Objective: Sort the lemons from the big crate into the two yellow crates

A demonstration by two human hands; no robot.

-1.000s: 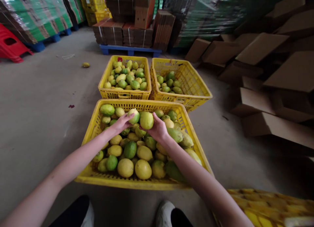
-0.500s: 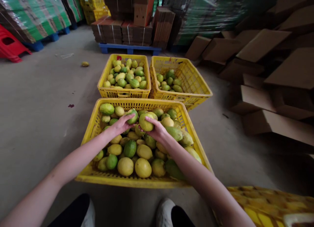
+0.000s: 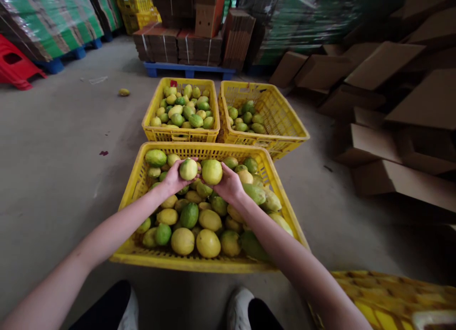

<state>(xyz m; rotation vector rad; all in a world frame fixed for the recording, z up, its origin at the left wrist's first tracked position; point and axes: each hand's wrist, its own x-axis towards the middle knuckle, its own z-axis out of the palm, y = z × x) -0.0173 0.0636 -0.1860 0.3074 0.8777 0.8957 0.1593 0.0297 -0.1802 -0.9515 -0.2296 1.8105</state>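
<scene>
My left hand (image 3: 174,178) is closed round a pale yellow-green lemon (image 3: 188,169). Beside it, my right hand (image 3: 230,183) grips a larger yellow-green lemon (image 3: 211,172). Both fruits are held close together, a small gap apart, with an end of each turned up towards me. Below the hands stands a wide yellow plastic crate (image 3: 171,262) full of green and yellow lemons, among them a dark green lemon (image 3: 189,215) and a round yellow one (image 3: 208,243). The fingers under the held fruits are partly hidden.
Behind stand two more yellow crates, a fuller one (image 3: 146,123) on the left and a partly filled one (image 3: 290,116) on the right. Cardboard boxes (image 3: 374,145) lie on the right. One lemon (image 3: 124,92) is on the floor. A red stool (image 3: 16,66) stands far left.
Both lemons have been turned in my hands, so that their ends now face up towards me. The hands stay over the same part of the crate.
</scene>
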